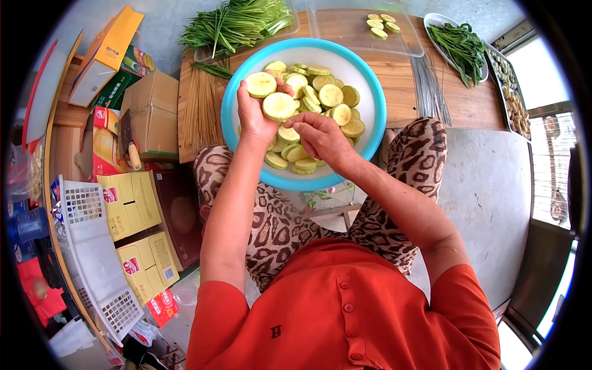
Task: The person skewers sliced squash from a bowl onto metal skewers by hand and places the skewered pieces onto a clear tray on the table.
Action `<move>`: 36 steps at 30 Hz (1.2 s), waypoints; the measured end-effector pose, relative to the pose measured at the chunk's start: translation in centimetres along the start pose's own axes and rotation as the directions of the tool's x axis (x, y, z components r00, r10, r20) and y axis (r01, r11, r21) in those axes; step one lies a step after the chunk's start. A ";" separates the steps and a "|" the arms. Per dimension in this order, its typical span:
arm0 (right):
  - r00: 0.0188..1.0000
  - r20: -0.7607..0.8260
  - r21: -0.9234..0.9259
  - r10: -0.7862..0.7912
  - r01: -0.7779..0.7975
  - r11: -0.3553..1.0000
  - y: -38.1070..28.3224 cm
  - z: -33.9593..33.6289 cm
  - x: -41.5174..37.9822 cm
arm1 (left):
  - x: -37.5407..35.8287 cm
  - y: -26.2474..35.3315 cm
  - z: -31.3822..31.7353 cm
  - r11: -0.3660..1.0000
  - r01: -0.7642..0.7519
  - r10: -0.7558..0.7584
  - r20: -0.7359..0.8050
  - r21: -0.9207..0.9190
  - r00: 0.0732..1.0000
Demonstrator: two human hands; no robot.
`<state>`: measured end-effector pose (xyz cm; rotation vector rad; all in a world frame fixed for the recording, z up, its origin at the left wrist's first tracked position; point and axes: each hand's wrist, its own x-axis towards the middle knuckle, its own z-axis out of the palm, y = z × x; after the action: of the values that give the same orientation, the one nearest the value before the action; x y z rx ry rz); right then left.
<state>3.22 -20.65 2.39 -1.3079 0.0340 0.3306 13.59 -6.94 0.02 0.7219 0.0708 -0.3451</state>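
A large white basin with a blue rim holds many round green-edged slices. Over its left part, my left hand holds slices, with one pale slice facing up near the fingertips and another just behind it. My right hand is above the basin's middle, its fingers bent and pressed together close to the held slices; what they pinch, if anything, is too small to make out.
Behind the basin, a tray holds long green stalks and a clear tray holds several slices. Thin sticks lie left and right on the wooden table. An oval plate bears leafy greens. Boxes stand at left.
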 end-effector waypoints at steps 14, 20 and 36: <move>0.999 0.031 -0.101 -0.018 0.021 0.995 1.6 0.0 -0.3 | 0.4 0.8 -0.7 0.993 -0.111 0.106 -0.144 -0.027 0.984; 0.999 0.024 -0.111 -0.023 0.026 0.993 2.1 0.0 -0.1 | 0.2 0.8 -0.5 0.990 -0.139 0.138 -0.118 0.007 0.983; 1.000 -0.001 -0.111 -0.029 0.029 0.993 1.6 0.5 0.2 | 0.0 0.3 -0.5 0.992 -0.123 0.124 -0.124 0.016 0.985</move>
<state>2.89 -19.79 0.96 -1.4174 -0.0010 0.3092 13.72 -6.36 -0.16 0.7523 0.1420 -0.1817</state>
